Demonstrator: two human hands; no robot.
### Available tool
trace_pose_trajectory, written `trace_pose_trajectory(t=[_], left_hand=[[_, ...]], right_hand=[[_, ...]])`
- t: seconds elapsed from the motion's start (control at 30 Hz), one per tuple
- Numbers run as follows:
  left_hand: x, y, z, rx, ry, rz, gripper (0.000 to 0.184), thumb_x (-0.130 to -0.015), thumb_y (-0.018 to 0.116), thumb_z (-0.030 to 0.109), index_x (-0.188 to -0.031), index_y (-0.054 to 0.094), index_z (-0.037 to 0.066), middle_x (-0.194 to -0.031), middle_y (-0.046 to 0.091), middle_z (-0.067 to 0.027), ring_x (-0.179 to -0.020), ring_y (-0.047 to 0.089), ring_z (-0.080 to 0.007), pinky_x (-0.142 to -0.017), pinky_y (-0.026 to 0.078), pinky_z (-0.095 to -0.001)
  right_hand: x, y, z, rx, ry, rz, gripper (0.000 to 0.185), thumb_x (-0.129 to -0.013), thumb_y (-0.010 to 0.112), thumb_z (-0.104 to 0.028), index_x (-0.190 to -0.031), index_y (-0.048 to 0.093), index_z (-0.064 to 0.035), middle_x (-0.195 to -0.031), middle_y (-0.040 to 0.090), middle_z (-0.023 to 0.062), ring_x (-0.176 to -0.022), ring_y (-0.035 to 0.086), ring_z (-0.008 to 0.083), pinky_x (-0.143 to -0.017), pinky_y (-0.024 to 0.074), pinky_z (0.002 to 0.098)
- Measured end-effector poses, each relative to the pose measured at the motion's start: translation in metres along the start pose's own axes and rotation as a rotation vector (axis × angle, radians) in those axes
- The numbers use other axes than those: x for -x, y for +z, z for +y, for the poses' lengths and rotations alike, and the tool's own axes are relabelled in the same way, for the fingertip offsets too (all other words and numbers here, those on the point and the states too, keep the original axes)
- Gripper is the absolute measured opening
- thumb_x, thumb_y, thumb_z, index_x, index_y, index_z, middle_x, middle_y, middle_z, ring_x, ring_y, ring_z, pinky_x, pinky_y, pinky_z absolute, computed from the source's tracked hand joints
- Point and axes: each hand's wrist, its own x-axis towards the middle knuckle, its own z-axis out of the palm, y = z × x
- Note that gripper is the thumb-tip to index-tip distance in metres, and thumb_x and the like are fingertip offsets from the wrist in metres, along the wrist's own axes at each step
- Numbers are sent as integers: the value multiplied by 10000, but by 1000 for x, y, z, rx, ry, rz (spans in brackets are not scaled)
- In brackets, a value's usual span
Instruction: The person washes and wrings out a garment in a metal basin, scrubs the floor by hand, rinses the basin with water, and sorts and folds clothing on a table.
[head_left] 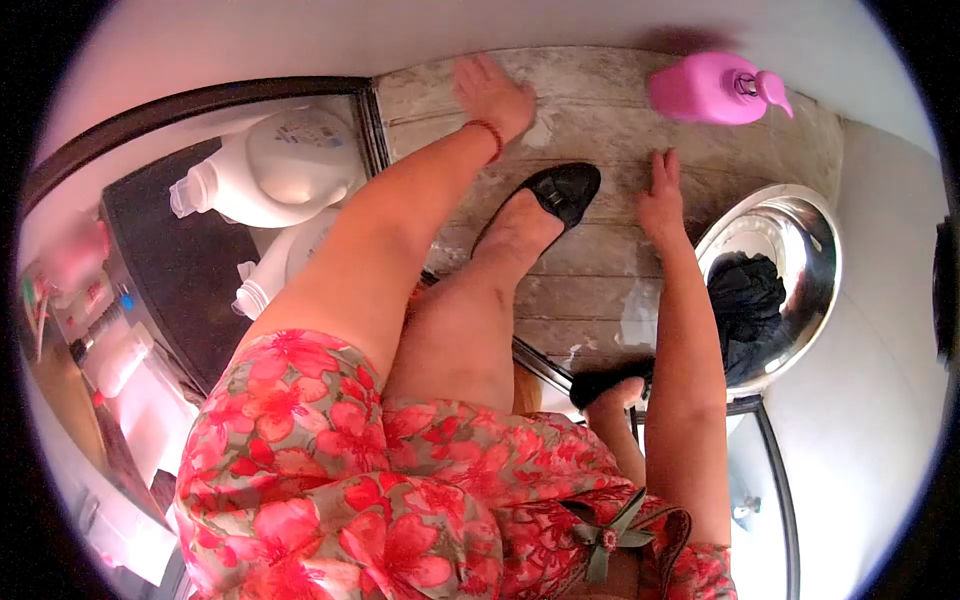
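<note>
My left hand (492, 98) reaches to the far left of the wood-look floor (590, 240), palm down near the wall, fingers spread and holding nothing. A red bracelet (487, 138) circles that wrist. On the right, my right hand (662, 195) is over the floor with its fingers stretched out and nothing in it. It is between a black shoe (565, 192) on one foot and a shiny metal basin (822, 240). Dark cloth (745, 300) lies in the basin. Beyond my right hand is a pink pump bottle (705, 88).
Two white jugs, one larger (295, 165) and one smaller (280, 265), are on the left behind a dark frame (372, 125). Several small items lie at the far left. A second black shoe (600, 388) is near the basin. White walls (885, 300) surround the floor.
</note>
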Motion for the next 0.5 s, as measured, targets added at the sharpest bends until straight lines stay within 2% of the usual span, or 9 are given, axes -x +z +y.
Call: trace_pose_trajectory(t=[0.07, 0.13, 0.2, 0.23, 0.3, 0.33, 0.4, 0.47, 0.5], left_hand=[[9, 17, 25, -177, 72, 60, 624, -821, 570, 217, -1336, 330, -40, -1431, 257, -257, -1326, 242, -405, -1083, 185, -500], [8, 41, 38, -111, 373, -213, 584, -818, 585, 240, -1313, 398, -7, -1426, 307, -219, -1328, 268, -387, -1083, 219, -479], [33, 66, 51, 75, 923, -401, 537, -809, 599, 234, -1285, 453, 31, -1396, 365, -194, -1318, 297, -378, -1078, 251, -465], [43, 56, 52, 71, 921, -402, 537, -809, 599, 234, -1285, 453, 31, -1396, 365, -194, -1318, 297, -378, -1078, 251, -465], [57, 36, 50, 357, 732, -177, 497, -831, 563, 223, -1287, 457, 57, -1386, 362, -216, -1314, 294, -392, -1079, 249, -471], [49, 31, 24, 321, 668, -59, 491, -850, 526, 244, -1282, 448, 24, -1392, 344, -227, -1309, 286, -409, -1069, 261, -476], [30, 4, -38, 10, 522, 75, 545, -853, 511, 280, -1288, 409, -32, -1392, 318, -266, -1308, 263, -426, -1073, 240, -488], [25, -18, -91, -76, 60, 130, 612, -852, 512, 304, -1302, 357, -81, -1390, 299, -295, -1309, 247, -428, -1081, 199, -499], [30, -22, -97, -78, 56, 133, 612, -852, 512, 304, -1302, 357, -81, -1390, 299, -295, -1309, 247, -428, -1081, 199, -499]], right_hand=[[2, -2, -5, -20, 7, 7, 686, -731, 572, -25, -1376, 337, -34, -1486, 170, 232, -1353, 218, 411, -1103, 249, 419], [5, -10, -10, -39, 14, 14, 702, -722, 571, -14, -1382, 331, -43, -1487, 167, 230, -1354, 221, 404, -1102, 255, 415], [9, -20, -15, -177, 146, -84, 731, -709, 570, 2, -1393, 317, -56, -1494, 148, 226, -1365, 200, 392, -1101, 261, 402], [10, -22, -15, -180, 145, -86, 731, -709, 570, 2, -1393, 317, -56, -1494, 148, 226, -1365, 200, 392, -1101, 261, 402], [11, -24, -17, -137, 102, -67, 715, -730, 507, 28, -1409, 298, -45, -1491, 155, 236, -1376, 188, 364, -1095, 247, 354], [12, -22, -19, -141, 102, -69, 715, -730, 507, 28, -1409, 298, -45, -1491, 155, 236, -1376, 188, 364, -1095, 247, 354], [12, -18, -22, -80, 76, -65, 718, -728, 508, 27, -1411, 296, -47, -1491, 150, 237, -1375, 189, 365, -1093, 253, 360], [12, -17, -21, -78, 71, -62, 724, -723, 507, 30, -1411, 294, -46, -1492, 144, 237, -1375, 188, 365, -1094, 252, 360], [11, -16, -18, -72, 66, -58, 729, -719, 506, 32, -1411, 293, -46, -1494, 139, 236, -1376, 187, 365, -1094, 252, 360]])
